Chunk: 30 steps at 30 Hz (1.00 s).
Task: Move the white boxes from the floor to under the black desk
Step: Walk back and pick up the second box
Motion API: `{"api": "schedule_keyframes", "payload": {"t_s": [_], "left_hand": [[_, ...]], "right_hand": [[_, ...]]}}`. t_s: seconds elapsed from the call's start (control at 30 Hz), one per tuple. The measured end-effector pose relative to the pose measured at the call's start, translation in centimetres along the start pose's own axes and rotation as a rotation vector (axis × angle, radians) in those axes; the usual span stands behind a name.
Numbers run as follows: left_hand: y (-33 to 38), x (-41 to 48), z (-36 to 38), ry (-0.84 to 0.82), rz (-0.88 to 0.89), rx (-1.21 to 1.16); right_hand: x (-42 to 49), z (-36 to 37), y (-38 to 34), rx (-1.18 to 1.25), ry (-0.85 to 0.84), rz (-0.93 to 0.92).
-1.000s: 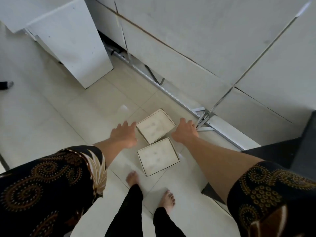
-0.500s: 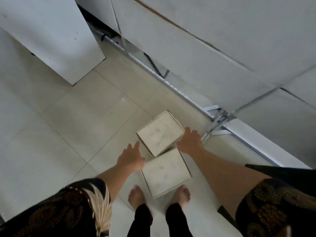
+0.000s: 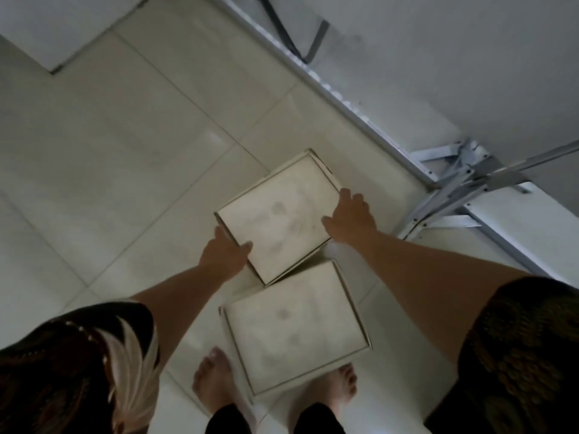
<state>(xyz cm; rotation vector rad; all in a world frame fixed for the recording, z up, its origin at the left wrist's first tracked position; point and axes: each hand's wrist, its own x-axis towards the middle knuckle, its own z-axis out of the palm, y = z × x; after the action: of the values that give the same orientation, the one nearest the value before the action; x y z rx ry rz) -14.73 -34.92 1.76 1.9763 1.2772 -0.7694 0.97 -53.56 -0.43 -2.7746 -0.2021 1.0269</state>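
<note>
Two flat white boxes with smudged lids lie on the pale tiled floor. The far white box (image 3: 279, 214) sits turned at an angle, its near corner over the edge of the near white box (image 3: 296, 333). My left hand (image 3: 224, 253) grips the far box at its left near edge, thumb on the lid. My right hand (image 3: 351, 216) presses the far box's right edge, fingers spread over the side. The near box lies just ahead of my bare feet. No black desk is in view.
A metal rail (image 3: 354, 103) and a folding bracket (image 3: 460, 186) run along the base of white panels at the right. A white board (image 3: 62, 23) stands at the top left. Open floor tiles (image 3: 109, 158) stretch to the left. My bare feet (image 3: 213, 383) stand at the bottom.
I have bent lower and the boxes look much larger. Both hands moved from hovering beside the far box to closing on its left and right edges.
</note>
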Motion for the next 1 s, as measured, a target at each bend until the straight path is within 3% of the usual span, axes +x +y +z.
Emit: {"api": "schedule_keyframes", "payload": {"t_s": [0.17,0.43,0.6,0.77,1.0], "left_hand": [[0.2,4.6,5.2,0.16,-0.207,-0.586],[-2.2,8.0,10.0,0.258,-0.258,-0.963],[-3.0,8.1,10.1,0.338,-0.262,-0.881],[-2.2,7.8,8.0,0.42,-0.19,-0.635],[1.0,3.1,-0.7,0.522,-0.14,-0.441]], "right_hand": [[5.5,3.0,-0.3,0.089,0.054,0.06],[10.0,3.7,2.2,0.126,0.143,0.009],[11.7,4.2,3.4,0.141,0.108,0.059],[10.7,3.9,3.4,0.167,0.151,0.097],[4.0,-2.2,0.2,0.328,0.144,0.144]]}}
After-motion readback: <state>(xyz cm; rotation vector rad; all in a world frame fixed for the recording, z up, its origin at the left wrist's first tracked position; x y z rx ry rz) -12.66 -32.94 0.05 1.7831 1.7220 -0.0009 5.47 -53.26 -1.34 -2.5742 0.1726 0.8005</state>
